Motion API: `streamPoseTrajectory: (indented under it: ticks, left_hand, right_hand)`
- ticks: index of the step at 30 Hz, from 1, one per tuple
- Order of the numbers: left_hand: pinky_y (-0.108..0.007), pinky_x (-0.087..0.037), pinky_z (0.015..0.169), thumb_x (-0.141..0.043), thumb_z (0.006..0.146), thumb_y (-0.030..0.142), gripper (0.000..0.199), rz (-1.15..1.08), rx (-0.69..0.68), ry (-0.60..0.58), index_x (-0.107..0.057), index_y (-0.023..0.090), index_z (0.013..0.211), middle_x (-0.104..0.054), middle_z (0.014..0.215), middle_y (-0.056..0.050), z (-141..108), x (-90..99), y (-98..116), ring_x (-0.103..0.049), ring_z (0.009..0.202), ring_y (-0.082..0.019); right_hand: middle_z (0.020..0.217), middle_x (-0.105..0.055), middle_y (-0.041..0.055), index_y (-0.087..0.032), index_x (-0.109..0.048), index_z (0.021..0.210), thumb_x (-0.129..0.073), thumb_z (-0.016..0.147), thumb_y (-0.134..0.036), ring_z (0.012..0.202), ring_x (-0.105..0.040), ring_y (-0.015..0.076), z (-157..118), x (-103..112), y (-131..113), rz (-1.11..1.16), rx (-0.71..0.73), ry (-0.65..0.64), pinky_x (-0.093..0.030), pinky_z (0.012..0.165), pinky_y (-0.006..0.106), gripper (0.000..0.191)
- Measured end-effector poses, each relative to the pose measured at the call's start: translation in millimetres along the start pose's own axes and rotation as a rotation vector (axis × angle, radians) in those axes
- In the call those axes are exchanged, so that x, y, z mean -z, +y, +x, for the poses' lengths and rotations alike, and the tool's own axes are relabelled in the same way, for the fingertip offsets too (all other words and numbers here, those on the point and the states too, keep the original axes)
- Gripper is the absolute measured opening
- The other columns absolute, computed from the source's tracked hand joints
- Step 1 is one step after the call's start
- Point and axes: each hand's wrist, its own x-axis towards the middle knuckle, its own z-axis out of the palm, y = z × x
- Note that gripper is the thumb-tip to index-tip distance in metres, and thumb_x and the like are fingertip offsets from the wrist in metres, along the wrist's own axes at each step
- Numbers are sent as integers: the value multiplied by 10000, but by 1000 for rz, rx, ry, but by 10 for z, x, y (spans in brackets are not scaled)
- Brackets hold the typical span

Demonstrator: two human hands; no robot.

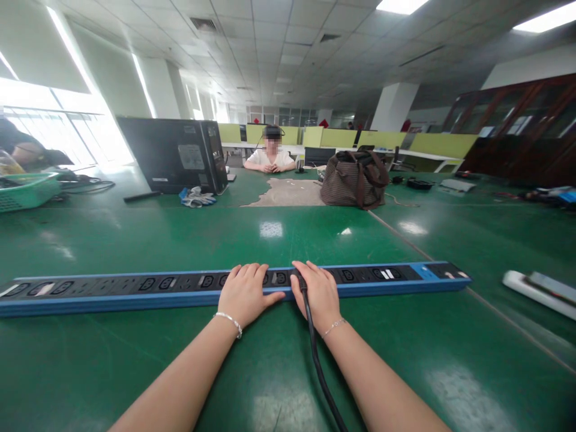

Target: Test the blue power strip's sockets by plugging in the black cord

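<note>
A long blue and black power strip [378, 289] with a row of sockets lies across the green table in front of me. Over its middle, my left hand [244, 295] grips the strip, with the fingers across the top and the thumb along the near side. Just to the right, my right hand [320, 294] is closed around a black plug [301, 281] at the sockets. I cannot tell how deep the plug sits. From it a black power cable [317, 361] runs down toward me between my forearms.
A black computer case [180, 156] stands at the back left, with gloves [197, 197] beside it. Far left is a green basket [29, 191]. A brown bag [353, 179] sits at the back. Across the table sits another person [270, 159]. A white bar-shaped object [535, 293] lies right.
</note>
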Motion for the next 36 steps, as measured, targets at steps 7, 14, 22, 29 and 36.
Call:
streamPoseTrajectory:
  ticks: [7,14,22,29,36]
  left_hand:
    - [-417,-351,947,-490,750,636,618,7,15,-14,-549,168,1150,-616,1105,-117,-1,26,20,-538,1061,-274]
    - [-412,-359,919,-471,748,655,624,4,31,-36,-556,169,1131,-620,1080,-122,-15,59,42,-542,1042,-272]
    - [-417,-351,927,-475,751,647,613,15,27,-29,-557,180,1139,-620,1089,-118,-22,57,50,-538,1049,-277]
    - [-421,-343,937,-467,760,642,611,13,28,-32,-551,177,1147,-618,1097,-120,-25,52,54,-534,1055,-278]
    - [-423,-338,941,-462,761,643,608,16,35,-25,-550,176,1141,-613,1093,-119,-34,45,55,-531,1049,-275]
  right_hand:
    - [1112,-666,32,-224,-620,1097,-481,858,-292,1093,-570,232,-22,20,15,6,18,6,-391,958,414,284]
    - [1227,-599,79,-181,-606,1126,-492,851,-287,1126,-544,222,-45,80,16,-4,139,63,-412,952,387,316]
    - [1177,-633,55,-210,-605,1132,-420,883,-211,1148,-540,190,-94,38,-23,-18,124,72,-340,1023,413,310]
    - [1174,-634,42,-222,-596,1127,-426,874,-199,1097,-574,170,-95,52,-22,13,99,27,-389,983,377,305]
    - [1096,-669,33,-228,-605,1076,-428,864,-205,1002,-613,165,-29,67,-16,41,93,-1,-401,960,362,277]
